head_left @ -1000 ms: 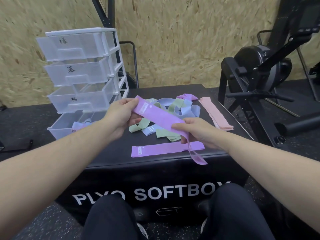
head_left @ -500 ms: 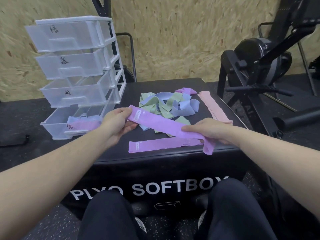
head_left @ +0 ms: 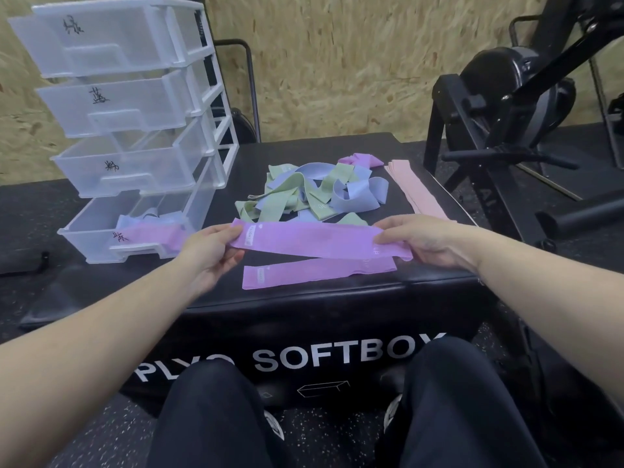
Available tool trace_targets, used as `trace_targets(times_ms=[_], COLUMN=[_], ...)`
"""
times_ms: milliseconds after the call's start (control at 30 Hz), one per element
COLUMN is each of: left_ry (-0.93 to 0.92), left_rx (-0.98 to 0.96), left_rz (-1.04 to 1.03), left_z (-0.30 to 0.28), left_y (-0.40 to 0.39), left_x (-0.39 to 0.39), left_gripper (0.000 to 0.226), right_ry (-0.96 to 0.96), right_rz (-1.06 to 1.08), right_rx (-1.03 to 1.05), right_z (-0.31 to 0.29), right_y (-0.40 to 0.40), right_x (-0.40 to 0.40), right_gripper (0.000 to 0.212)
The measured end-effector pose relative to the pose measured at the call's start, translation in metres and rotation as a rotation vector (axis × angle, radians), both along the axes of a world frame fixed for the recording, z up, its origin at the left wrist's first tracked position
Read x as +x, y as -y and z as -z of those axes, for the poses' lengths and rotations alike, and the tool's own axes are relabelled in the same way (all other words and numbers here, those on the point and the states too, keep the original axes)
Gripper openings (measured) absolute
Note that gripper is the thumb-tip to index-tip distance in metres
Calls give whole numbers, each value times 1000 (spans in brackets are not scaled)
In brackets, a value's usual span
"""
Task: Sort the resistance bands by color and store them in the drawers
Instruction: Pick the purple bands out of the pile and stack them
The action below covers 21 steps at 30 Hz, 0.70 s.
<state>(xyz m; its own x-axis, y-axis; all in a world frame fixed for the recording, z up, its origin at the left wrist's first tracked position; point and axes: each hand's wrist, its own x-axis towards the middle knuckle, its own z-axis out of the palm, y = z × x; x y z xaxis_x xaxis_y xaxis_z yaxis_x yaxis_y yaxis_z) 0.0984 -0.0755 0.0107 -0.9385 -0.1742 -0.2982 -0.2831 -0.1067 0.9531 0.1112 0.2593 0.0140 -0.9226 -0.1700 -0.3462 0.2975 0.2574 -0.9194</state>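
The fingers [head_left: 224, 235] of the left hand [head_left: 209, 255] pinch the left end of a purple resistance band [head_left: 314, 239], thumb on top beside its small white label, while the right hand [head_left: 422, 239] grips the band's right end with its fingers curled over it, so the band is stretched flat and nearly level between the two hands, just above the front part of the black plyo box [head_left: 304, 319]. Directly under it, near the front edge of the box top, a second purple band [head_left: 317, 271] lies flat and parallel to that edge. Further back, around the middle of the top, sits a tangled heap of green and blue bands [head_left: 314, 194], with one more purple band [head_left: 361, 160] at the heap's far side. Along the right edge lies a neat stack of pink bands [head_left: 417, 190]. At the left edge stands a white plastic drawer unit [head_left: 128, 123] with four clear drawers, each marked with handwriting that is too small to read; the bottom drawer [head_left: 101, 238] is pulled out and holds purple and pale blue material. Black exercise equipment [head_left: 513, 96] stands to the right of the box, in front of a chipboard wall.
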Motion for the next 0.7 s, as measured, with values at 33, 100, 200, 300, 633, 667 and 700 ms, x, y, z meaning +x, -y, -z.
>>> trace_targets(times_ms=[33, 100, 200, 300, 633, 667, 700], left_ry=[4, 8, 19, 35, -75, -94, -110], left_rx=[2, 1, -3, -6, -285, -329, -366], left_rz=[-5, -9, -4, 9, 27, 42, 55], left_z=[3, 9, 20, 30, 51, 53, 54], left_y=[0, 0, -1, -2, 5, 4, 4], left_x=[-1, -3, -5, -8, -12, -12, -12], left_gripper=[4, 3, 1, 6, 21, 20, 19], right_ry=[-2, 3, 47, 109, -7, -4, 0], right_rz=[55, 163, 263, 277, 303, 309, 315], right_rx=[-3, -31, -130, -252, 138, 134, 112], right_z=[4, 12, 21, 23, 37, 38, 38], right_y=[-1, -4, -7, -9, -10, -9, -8], right_x=[-2, -8, -13, -17, -27, -29, -30], right_gripper=[22, 32, 38, 41, 41, 39, 36])
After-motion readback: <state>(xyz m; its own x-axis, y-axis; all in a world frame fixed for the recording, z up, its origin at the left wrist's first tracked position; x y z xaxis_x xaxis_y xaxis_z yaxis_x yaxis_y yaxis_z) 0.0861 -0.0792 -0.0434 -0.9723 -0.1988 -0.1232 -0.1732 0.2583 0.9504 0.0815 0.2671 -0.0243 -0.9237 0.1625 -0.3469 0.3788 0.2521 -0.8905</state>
